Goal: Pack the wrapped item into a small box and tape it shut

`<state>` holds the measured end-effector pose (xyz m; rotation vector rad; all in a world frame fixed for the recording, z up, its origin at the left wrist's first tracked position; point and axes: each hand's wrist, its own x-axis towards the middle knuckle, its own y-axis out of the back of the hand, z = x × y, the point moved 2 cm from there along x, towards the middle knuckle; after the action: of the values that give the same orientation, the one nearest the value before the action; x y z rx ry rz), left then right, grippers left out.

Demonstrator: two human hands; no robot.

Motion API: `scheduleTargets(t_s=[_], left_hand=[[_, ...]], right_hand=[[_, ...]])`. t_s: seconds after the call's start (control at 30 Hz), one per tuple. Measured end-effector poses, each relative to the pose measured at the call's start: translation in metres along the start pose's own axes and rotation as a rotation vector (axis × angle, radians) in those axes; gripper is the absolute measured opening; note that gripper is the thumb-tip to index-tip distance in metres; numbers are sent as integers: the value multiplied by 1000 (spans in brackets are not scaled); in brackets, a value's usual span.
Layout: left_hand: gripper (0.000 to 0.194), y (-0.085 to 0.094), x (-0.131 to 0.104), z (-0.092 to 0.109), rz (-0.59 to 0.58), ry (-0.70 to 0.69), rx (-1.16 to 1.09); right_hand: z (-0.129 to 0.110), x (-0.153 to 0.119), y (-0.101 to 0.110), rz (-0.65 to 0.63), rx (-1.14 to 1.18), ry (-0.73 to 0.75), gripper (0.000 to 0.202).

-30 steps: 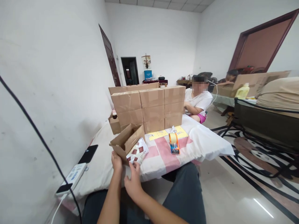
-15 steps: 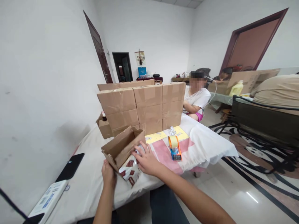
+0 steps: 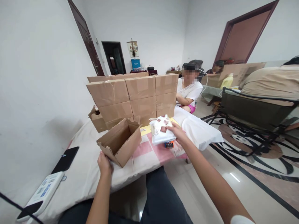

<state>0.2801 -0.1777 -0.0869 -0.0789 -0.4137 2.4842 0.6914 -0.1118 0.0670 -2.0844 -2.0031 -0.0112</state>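
An open cardboard box [image 3: 130,147] rests tilted near the table's front edge, its opening facing up and towards me. My left hand [image 3: 104,163] grips its lower left side, with the fingers partly hidden by the cardboard. To the right, my right hand [image 3: 177,132] pinches the edge of a white plastic packet [image 3: 161,132] with brown patches, held above the table. Below the packet, an orange and blue tape dispenser [image 3: 169,144] shows only in part, as the packet covers the rest.
Taped cardboard boxes [image 3: 142,96] form a wall behind the open box. A smaller open box [image 3: 98,121] stands at their left. A white device [image 3: 43,194] and a black tablet-like slab [image 3: 65,159] lie on the left. A person [image 3: 189,90] sits beyond the table's right side.
My right hand has lifted the packet from beside the open box and carried it right, over the tape dispenser. My left hand still holds the box. The view has shifted slightly.
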Motion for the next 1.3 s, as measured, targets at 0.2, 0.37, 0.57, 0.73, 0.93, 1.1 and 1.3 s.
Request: scheduleTargets(t_s=[0.2,0.37,0.57,0.73,0.93,1.1,1.3], left_hand=[[47,-3,-4,2,-46,-13,14],[72,-1,-14,11,-113,-169,0],[112,11,-36,18,-215,-519,30],[111,-1,-46,18,-352,-816,346],[102,-7,-44,22,-479,-661,213],[98,-1,-41,18,-548,-555,146],[95,0,-33,11,-573,-531,106]], right_hand=[[-4,27,38,382,153,-58,28],[5,23,31,465,196,-52,28],[8,13,16,450,210,23,32],[4,3,-2,376,403,221,39],[0,-30,-18,240,506,158,46],[-53,-46,-25,99,446,240,49],[-121,-24,-34,35,365,336,42]])
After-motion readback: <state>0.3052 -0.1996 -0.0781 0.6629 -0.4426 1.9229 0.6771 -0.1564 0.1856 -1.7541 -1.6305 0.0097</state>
